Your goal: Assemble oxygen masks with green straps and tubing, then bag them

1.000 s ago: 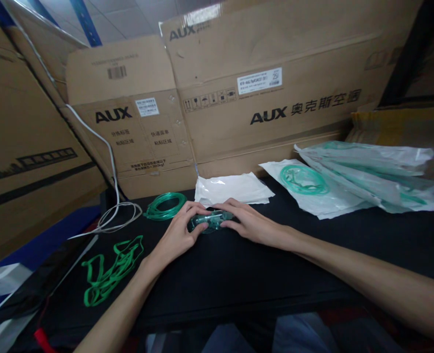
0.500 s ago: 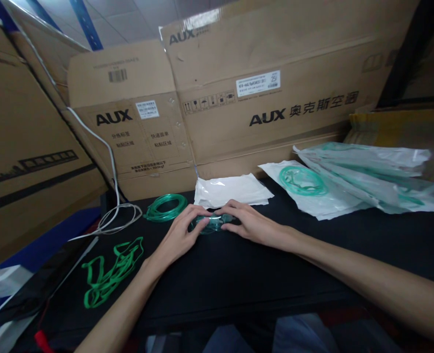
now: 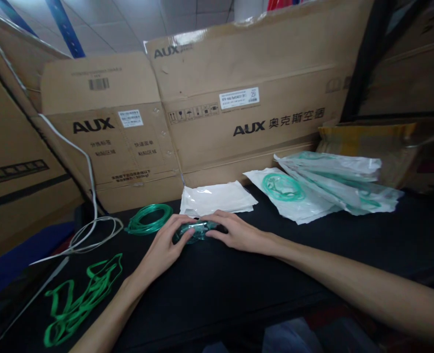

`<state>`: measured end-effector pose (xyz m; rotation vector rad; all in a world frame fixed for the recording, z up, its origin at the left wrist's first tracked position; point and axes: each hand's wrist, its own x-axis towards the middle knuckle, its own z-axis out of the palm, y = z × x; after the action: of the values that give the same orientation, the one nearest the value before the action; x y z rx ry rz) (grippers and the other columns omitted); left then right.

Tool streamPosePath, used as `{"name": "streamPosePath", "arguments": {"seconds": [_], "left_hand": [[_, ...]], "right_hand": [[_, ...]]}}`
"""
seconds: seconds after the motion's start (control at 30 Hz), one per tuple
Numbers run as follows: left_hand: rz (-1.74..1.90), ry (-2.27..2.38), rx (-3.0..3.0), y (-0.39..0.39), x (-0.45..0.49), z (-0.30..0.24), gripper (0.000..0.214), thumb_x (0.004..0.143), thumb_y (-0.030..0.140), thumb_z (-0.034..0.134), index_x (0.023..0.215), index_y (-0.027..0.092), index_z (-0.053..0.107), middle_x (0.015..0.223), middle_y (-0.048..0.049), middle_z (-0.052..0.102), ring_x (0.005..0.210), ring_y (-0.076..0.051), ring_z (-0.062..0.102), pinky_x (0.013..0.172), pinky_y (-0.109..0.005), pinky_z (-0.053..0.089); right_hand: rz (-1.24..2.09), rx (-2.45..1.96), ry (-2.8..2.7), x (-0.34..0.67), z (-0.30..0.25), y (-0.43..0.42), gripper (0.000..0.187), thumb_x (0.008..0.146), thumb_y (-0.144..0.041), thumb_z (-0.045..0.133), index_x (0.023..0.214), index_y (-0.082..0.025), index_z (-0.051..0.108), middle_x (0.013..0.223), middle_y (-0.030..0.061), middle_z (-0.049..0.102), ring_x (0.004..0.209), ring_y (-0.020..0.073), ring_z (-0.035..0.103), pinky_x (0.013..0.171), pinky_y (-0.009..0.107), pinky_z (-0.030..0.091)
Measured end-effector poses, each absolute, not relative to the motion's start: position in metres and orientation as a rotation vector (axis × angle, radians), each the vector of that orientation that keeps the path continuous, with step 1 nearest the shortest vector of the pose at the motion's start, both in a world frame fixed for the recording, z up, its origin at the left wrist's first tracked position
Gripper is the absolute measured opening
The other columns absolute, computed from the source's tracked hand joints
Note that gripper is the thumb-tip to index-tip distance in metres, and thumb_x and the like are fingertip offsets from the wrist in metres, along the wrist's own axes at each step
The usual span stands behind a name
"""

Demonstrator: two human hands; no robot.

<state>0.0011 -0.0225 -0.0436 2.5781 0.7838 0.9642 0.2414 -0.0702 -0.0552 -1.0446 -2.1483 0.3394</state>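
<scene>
A clear green plastic piece, which looks like an oxygen mask [image 3: 197, 231], lies low over the black table between my two hands. My left hand [image 3: 167, 240] grips its left side, thumb at the front and fingers behind. On the other side my right hand [image 3: 233, 233] pinches it between thumb and fingers, hiding that end. Just left of my left hand rests a coil of green tubing [image 3: 143, 228]. Bright green elastic straps [image 3: 71, 319] lie in a loose tangle beside my left forearm.
Behind my hands are flat white packets [image 3: 218, 197]. Clear-and-white pouches [image 3: 312, 198] with green tubing inside are piled to the right. Cardboard boxes [image 3: 202, 142] wall off the back of the black table [image 3: 217, 289]. A white cable [image 3: 91, 171] hangs down at the left.
My view has turned a little to the right, so everything sits further left in it. Both hands keep their hold on the mask, with little change in grip.
</scene>
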Motion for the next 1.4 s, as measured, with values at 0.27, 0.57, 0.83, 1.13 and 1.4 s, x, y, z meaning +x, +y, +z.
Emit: {"name": "streamPosePath", "arguments": {"seconds": [0.27,0.57,0.83,1.13,1.4], "left_hand": [[0.924,0.786,2.57,-0.014,-0.004,-0.047,0.025,0.1,0.039,0.054,0.119,0.028,0.064,0.124,-0.0064,0.059,0.122,-0.025,0.055,0.107,-0.044,0.043],[0.966,0.815,2.673,-0.014,-0.006,-0.039,0.028,0.096,0.037,0.059,0.122,0.029,0.065,0.122,-0.0062,0.068,0.114,-0.025,0.065,0.1,-0.043,0.053],[0.945,0.922,2.641,-0.013,-0.012,-0.029,0.028,0.096,0.04,0.056,0.102,0.025,0.078,0.108,-0.0036,0.079,0.102,-0.026,0.074,0.095,-0.04,0.058],[0.941,1.005,2.636,-0.018,-0.011,-0.026,0.032,0.099,0.038,0.051,0.114,0.024,0.076,0.117,-0.0043,0.077,0.111,-0.027,0.071,0.102,-0.043,0.054],[0.978,0.973,2.752,-0.021,-0.018,-0.023,0.03,0.098,0.042,0.056,0.115,0.025,0.072,0.118,-0.006,0.074,0.11,-0.025,0.069,0.101,-0.043,0.053]], "right_hand": [[0.318,-1.086,-2.088,0.236,-0.048,-0.072,0.034,0.099,-0.019,0.057,0.133,-0.02,0.062,0.114,0.0093,0.066,0.108,0.0198,0.063,0.101,0.033,0.047],[0.292,-1.118,-2.108,0.243,-0.045,-0.071,0.034,0.099,-0.024,0.058,0.133,-0.024,0.064,0.108,0.0084,0.066,0.103,0.0213,0.064,0.097,0.035,0.05],[0.266,-1.163,-2.161,0.24,-0.043,-0.074,0.036,0.1,-0.025,0.055,0.136,-0.021,0.062,0.108,0.0098,0.064,0.102,0.0214,0.063,0.097,0.034,0.05],[0.202,-1.186,-2.192,0.24,-0.042,-0.077,0.04,0.102,-0.028,0.051,0.141,-0.025,0.056,0.111,0.0094,0.062,0.104,0.0225,0.064,0.096,0.037,0.051],[0.16,-1.162,-2.2,0.242,-0.052,-0.075,0.044,0.102,-0.03,0.052,0.145,-0.024,0.051,0.119,0.0117,0.062,0.11,0.0242,0.063,0.099,0.041,0.052]]}}
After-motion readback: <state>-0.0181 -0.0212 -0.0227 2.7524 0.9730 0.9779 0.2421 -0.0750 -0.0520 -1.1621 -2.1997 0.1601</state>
